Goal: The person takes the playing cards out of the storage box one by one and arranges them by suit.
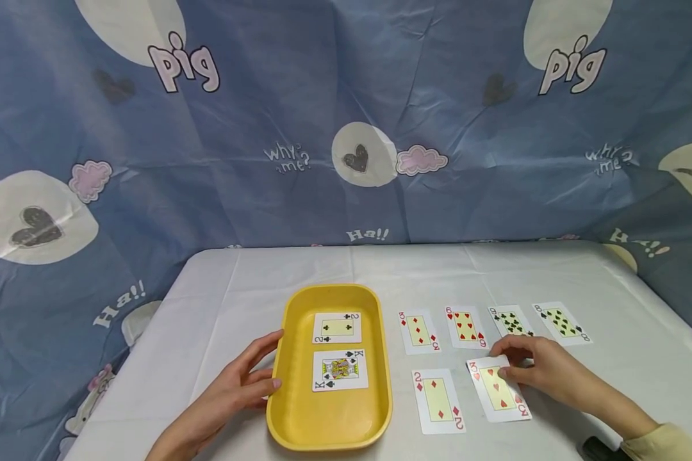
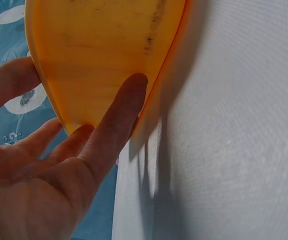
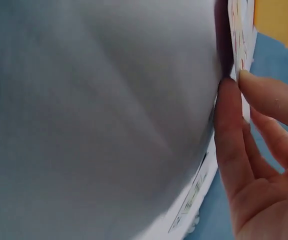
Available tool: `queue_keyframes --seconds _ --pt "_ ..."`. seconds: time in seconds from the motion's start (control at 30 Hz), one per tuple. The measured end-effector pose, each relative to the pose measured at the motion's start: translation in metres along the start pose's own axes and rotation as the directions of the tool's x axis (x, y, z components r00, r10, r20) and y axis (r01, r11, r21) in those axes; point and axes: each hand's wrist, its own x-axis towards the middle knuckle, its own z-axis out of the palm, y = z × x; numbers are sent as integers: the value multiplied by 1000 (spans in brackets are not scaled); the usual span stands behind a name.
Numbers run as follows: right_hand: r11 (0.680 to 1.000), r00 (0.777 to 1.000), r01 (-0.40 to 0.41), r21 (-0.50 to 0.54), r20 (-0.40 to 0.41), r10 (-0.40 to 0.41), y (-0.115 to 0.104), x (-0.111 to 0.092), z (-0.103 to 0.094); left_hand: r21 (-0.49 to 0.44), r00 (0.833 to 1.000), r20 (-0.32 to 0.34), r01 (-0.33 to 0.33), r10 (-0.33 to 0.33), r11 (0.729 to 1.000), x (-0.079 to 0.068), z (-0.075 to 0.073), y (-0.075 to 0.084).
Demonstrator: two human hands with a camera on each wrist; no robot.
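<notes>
My right hand point(image 1: 544, 371) pinches the three of hearts card point(image 1: 497, 389) at its right edge, thumb on the face and fingers at its underside. In the right wrist view the card point(image 3: 239, 37) is seen nearly edge-on between the thumb and fingers. At the left, my left hand point(image 1: 239, 381) touches the outer side of a yellow tray point(image 1: 373, 410), its fingers spread along the wall. The left wrist view shows these fingertips point(image 2: 136, 85) against the wall. Inside the tray lie a two of clubs point(image 1: 337, 328) and a king of spades point(image 1: 340, 371), face up.
Beside the held card lies a two of diamonds point(image 1: 438, 401). Behind it stretches a row with a three of diamonds point(image 1: 419, 331), a six of hearts point(image 1: 466, 326) and two black-suit cards, one an eight point(image 1: 562, 323). A white cloth point(image 1: 219, 307) covers the table.
</notes>
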Motion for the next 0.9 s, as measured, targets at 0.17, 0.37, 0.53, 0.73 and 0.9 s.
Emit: queue_keyframes --seconds 0.17,0.37,0.53,0.73,0.9 --pt "999 1000 -5 -48 -31 4 -1 -1 5 7 1000 -13 10 -10 1000 0 1 -1" --pt "999 999 21 -50 -29 -23 -2 -1 7 -10 1000 9 1 -1 1000 0 0 0" --pt "996 997 66 -56 -27 -67 0 -1 6 -9 1000 21 -7 7 1000 -1 0 0" --pt "992 993 116 46 -35 -115 -5 5 2 1 1000 -3 -7 7 1000 -1 1 0" --pt "971 990 134 197 11 -139 -17 17 2 -3 1000 2 -13 13 1000 -1 0 -1"
